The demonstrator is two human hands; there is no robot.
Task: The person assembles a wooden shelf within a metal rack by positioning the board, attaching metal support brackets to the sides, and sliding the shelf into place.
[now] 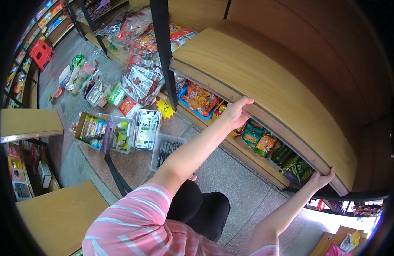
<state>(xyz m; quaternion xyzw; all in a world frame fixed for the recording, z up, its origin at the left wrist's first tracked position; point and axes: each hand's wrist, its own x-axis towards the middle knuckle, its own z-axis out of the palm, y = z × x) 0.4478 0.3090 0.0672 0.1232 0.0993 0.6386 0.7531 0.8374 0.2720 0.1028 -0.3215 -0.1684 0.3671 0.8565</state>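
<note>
A wide wooden shelf board (265,72) with a grey strip along its front edge spans the rack before me. My left hand (237,113) grips that edge near its middle, thumb on top and the fingers mostly hidden beneath. Further right, my right hand (320,179) is closed round the same edge near the board's right end. Below the board, on the lower shelf, sit a blue basket (200,102) of orange snack packets, a bin of green and orange packets (258,138), and dark green bags (290,164) at the right.
A black rack post (163,51) stands at the board's left end. Plastic bins (145,130) of packets and a clear bin (165,149) stand on the floor at left. Bagged goods (141,81) are heaped behind them. A wooden board (64,217) lies lower left; a red stool (41,54) is far left.
</note>
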